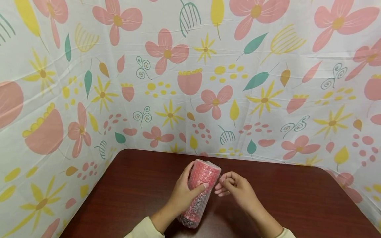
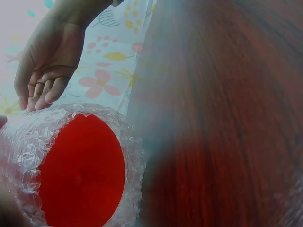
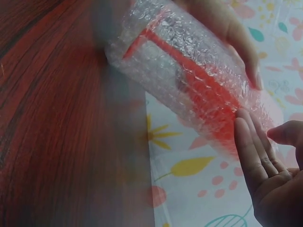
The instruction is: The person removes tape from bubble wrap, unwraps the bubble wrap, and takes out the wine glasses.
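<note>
A red cylinder in clear bubble wrap (image 1: pixel 205 177) leans at a slant over the table, its upper end tipped toward the right. My left hand (image 1: pixel 182 195) grips it from the left side, thumb across its front. Just right of the upper end is my right hand (image 1: pixel 239 190), fingers loosely bent. In the right wrist view, the extended fingers of that hand (image 3: pixel 272 184) come right up to the wrap. The left wrist view shows the cylinder's flat red round end (image 2: pixel 83 175), ringed by bubble wrap. What lies inside the wrap is partly blurred by it.
The dark reddish-brown wooden table (image 1: pixel 143 185) has rounded far corners. Behind it and along its left side hangs a white cloth (image 1: pixel 208 132) printed with pink, yellow and green flowers and leaves.
</note>
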`<state>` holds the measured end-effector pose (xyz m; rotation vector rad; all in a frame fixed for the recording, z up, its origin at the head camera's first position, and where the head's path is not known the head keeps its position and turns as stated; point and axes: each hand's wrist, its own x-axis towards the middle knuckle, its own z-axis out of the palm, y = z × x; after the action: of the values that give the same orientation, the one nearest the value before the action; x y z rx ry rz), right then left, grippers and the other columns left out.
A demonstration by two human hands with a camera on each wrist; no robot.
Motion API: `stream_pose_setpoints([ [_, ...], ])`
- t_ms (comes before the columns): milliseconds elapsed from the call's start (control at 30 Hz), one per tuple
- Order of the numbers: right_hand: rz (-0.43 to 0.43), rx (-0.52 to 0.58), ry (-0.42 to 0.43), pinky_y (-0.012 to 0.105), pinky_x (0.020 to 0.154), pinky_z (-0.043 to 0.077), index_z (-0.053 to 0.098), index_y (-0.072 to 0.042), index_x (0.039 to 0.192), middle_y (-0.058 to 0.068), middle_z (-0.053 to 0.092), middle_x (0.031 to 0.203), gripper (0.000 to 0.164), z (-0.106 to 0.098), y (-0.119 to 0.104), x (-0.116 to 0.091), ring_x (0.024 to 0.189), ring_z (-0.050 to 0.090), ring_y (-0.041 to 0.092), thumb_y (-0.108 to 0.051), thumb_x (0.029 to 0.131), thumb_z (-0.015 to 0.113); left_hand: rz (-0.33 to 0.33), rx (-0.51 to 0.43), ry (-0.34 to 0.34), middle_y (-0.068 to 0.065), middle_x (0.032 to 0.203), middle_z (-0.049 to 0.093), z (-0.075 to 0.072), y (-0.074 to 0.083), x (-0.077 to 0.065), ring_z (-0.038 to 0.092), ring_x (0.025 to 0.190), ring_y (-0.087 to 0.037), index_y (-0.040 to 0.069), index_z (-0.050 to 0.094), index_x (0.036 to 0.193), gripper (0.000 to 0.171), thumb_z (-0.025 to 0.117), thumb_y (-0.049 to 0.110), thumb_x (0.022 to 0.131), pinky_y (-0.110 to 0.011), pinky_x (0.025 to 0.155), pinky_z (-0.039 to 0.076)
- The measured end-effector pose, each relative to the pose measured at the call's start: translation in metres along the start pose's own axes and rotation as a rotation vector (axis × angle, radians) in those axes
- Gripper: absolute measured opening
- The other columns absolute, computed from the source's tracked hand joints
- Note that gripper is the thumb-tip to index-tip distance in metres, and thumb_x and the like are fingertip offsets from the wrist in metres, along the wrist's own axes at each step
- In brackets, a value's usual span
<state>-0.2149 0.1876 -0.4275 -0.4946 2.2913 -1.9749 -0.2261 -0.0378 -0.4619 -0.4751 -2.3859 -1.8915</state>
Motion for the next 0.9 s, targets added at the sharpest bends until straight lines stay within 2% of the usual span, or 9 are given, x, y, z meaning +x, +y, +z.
stream_pose_setpoints([
  [200,-0.052,-0.006,-0.027,0.044,0.077,0.062,0.048,0.018,0.117,0.038,0.067,0.099,0.031,0.0013,0.0001,0.0001,0.085,0.076,0.022,-0.012,0.107,0.049,0.017,0.027,0.017,0.000,0.152,0.045,0.0014,0.0006,-0.0004,0.054,0.126,-0.019,0.042,0.026,0.156,0.087,0.077,0.050,0.086,-0.039,0.098,0.050],
  [400,-0.088,-0.014,-0.059,0.046,0.075,0.061,0.049,0.018,0.120,0.041,0.065,0.100,0.030,-0.0012,0.0013,-0.0007,0.084,0.076,0.025,-0.009,0.108,0.044,0.026,0.062,0.036,-0.001,0.153,0.043,0.0023,0.0009,-0.0010,0.053,0.127,-0.020,0.043,0.026,0.155,0.089,0.077,0.053,0.084,-0.042,0.099,0.050],
  [467,-0.090,-0.018,-0.070,0.046,0.075,0.061,0.048,0.019,0.121,0.041,0.064,0.100,0.031,-0.0016,0.0006,-0.0019,0.084,0.076,0.025,-0.009,0.108,0.043,0.031,0.076,0.043,-0.001,0.153,0.043,0.0025,0.0016,-0.0012,0.052,0.127,-0.021,0.043,0.026,0.155,0.089,0.078,0.055,0.084,-0.042,0.098,0.050],
  [667,-0.052,-0.029,-0.082,0.044,0.073,0.061,0.044,0.017,0.123,0.033,0.066,0.095,0.032,-0.0027,-0.0028,-0.0034,0.080,0.075,0.024,-0.012,0.109,0.043,0.038,0.119,0.052,-0.003,0.153,0.044,0.0026,0.0033,-0.0022,0.051,0.129,-0.023,0.045,0.027,0.155,0.089,0.078,0.057,0.082,-0.044,0.097,0.051],
  [900,-0.070,-0.005,-0.111,0.042,0.074,0.062,0.040,0.015,0.115,0.040,0.066,0.106,0.030,-0.0023,-0.0032,-0.0026,0.090,0.076,0.028,-0.014,0.108,0.045,0.038,0.099,0.060,-0.002,0.153,0.044,0.0018,0.0034,-0.0014,0.052,0.128,-0.021,0.042,0.028,0.155,0.090,0.078,0.057,0.082,-0.043,0.098,0.050],
])
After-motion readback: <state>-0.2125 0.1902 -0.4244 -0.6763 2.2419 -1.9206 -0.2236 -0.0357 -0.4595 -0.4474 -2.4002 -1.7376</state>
